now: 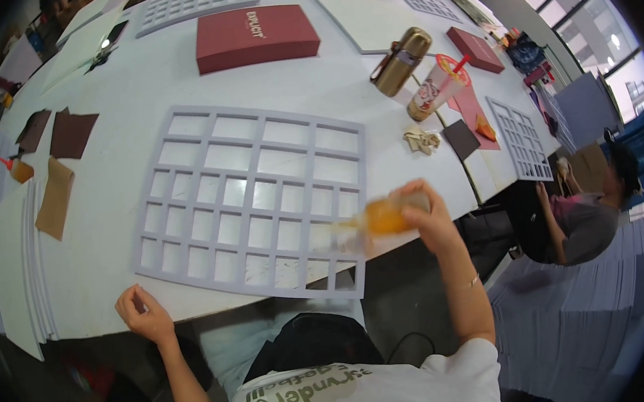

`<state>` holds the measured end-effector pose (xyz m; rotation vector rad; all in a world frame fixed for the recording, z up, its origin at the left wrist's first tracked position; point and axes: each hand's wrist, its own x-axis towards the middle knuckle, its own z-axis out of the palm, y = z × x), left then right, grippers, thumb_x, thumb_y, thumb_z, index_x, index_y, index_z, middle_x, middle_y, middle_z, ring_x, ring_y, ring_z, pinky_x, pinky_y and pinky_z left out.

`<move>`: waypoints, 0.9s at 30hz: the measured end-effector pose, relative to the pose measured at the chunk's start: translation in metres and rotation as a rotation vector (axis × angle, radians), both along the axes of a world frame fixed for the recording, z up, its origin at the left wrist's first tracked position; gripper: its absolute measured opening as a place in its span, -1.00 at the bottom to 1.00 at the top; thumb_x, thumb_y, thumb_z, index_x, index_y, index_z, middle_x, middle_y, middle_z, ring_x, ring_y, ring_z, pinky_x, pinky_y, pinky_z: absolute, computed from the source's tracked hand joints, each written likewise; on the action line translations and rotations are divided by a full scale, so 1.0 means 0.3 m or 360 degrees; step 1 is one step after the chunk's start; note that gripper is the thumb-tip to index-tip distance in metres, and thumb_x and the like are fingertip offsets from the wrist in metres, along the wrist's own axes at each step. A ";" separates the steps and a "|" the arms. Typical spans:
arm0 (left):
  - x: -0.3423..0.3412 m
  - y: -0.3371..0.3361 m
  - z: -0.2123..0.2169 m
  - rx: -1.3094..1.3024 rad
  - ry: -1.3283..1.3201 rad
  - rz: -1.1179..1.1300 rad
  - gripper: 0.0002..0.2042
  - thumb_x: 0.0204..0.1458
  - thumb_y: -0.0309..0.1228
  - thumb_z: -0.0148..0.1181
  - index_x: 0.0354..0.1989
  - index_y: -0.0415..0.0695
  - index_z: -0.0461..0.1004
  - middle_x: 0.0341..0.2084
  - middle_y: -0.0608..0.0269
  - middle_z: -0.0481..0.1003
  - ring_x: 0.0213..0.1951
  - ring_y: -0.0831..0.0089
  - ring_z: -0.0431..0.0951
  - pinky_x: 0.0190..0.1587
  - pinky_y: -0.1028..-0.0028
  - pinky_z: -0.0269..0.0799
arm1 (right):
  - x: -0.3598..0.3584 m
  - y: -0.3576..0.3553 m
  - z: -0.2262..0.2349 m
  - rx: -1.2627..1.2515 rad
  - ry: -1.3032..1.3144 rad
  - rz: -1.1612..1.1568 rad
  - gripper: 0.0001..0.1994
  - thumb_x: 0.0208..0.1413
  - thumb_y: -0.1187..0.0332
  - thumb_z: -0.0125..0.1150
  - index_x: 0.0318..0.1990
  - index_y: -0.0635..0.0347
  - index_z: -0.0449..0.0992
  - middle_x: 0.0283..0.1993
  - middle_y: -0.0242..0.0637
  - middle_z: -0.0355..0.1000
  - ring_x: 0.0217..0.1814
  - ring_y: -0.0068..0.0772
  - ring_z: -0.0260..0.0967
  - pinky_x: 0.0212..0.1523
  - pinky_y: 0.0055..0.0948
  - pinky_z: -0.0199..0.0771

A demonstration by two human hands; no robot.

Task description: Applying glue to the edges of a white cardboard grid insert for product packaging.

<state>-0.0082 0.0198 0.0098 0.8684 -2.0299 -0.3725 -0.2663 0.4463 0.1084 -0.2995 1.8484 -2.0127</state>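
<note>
My right hand (430,214) is wrapped round a squeeze bottle (388,216) of amber liquid, blurred by motion. Its thin nozzle points left, over the lower right cells of a pale grey compartment grid (239,151). That grid lies flat on the white table (106,181), its near right corner reaching past the table's edge. Beside the grid's near left corner, my left hand (144,312) is loosely curled at the table's front edge, with nothing visible in it.
A dark red box (256,38) lies beyond the grid. To the right stand a gold flask (402,61), a plastic drink cup (437,87) and a crumpled cloth (422,140). Brown sheets (73,134) and another amber bottle (19,170) lie left. A person (583,209) sits at right.
</note>
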 end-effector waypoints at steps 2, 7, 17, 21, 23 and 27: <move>0.016 -0.009 -0.008 -0.0003 -0.0015 0.0002 -0.97 0.07 -0.57 0.10 -0.37 -0.26 0.45 -0.41 0.20 0.43 -0.37 0.37 0.39 -0.47 0.48 0.30 | -0.127 0.037 0.005 0.0112 0.0066 -0.0291 -0.62 -0.02 0.39 0.32 -0.06 0.16 0.32 -0.14 -0.23 0.41 -0.21 -0.39 0.45 -0.40 -0.43 0.55; 0.023 -0.016 -0.018 0.0054 -0.0060 0.0054 -0.96 0.08 -0.57 0.09 -0.36 -0.28 0.45 -0.40 0.16 0.42 -0.37 0.35 0.40 -0.45 0.45 0.32 | -0.372 0.120 -0.016 0.0263 0.0226 -0.0512 -0.58 -0.04 0.32 0.35 -0.05 0.17 0.32 -0.17 -0.20 0.42 -0.22 -0.37 0.48 -0.45 -0.47 0.56; 0.021 -0.026 -0.044 0.0122 0.0000 0.0056 -0.93 0.08 -0.53 0.11 -0.35 -0.29 0.46 -0.41 0.16 0.41 -0.35 0.34 0.40 -0.38 0.44 0.34 | -0.471 0.138 -0.018 0.0401 0.0277 -0.0412 -0.60 -0.05 0.32 0.36 -0.07 0.15 0.34 -0.16 -0.23 0.43 -0.25 -0.41 0.46 -0.45 -0.49 0.52; 0.016 -0.018 -0.034 0.0089 -0.0080 0.0042 -0.92 0.08 -0.52 0.11 -0.35 -0.28 0.47 -0.41 0.17 0.42 -0.34 0.34 0.41 -0.35 0.44 0.36 | -0.371 0.182 -0.016 0.0408 0.0241 -0.0299 -0.61 -0.06 0.33 0.36 -0.09 0.17 0.35 -0.17 -0.24 0.41 -0.22 -0.45 0.43 -0.43 -0.50 0.52; 0.028 -0.020 -0.044 0.0069 -0.0025 0.0066 -0.92 0.08 -0.51 0.12 -0.35 -0.28 0.47 -0.41 0.17 0.43 -0.34 0.33 0.42 -0.33 0.43 0.38 | -0.298 0.184 -0.012 0.0415 0.0209 -0.0240 -0.62 -0.06 0.35 0.36 -0.10 0.17 0.35 -0.17 -0.25 0.41 -0.22 -0.45 0.43 -0.43 -0.49 0.53; 0.036 -0.031 -0.062 -0.0007 -0.0071 0.0070 -0.90 0.08 -0.49 0.14 -0.35 -0.28 0.48 -0.40 0.14 0.45 -0.35 0.30 0.44 -0.35 0.42 0.40 | -0.135 0.228 -0.002 0.0468 0.0267 -0.0136 -0.65 -0.06 0.40 0.35 -0.13 0.20 0.35 -0.16 -0.30 0.39 -0.15 -0.52 0.38 -0.24 -0.54 0.49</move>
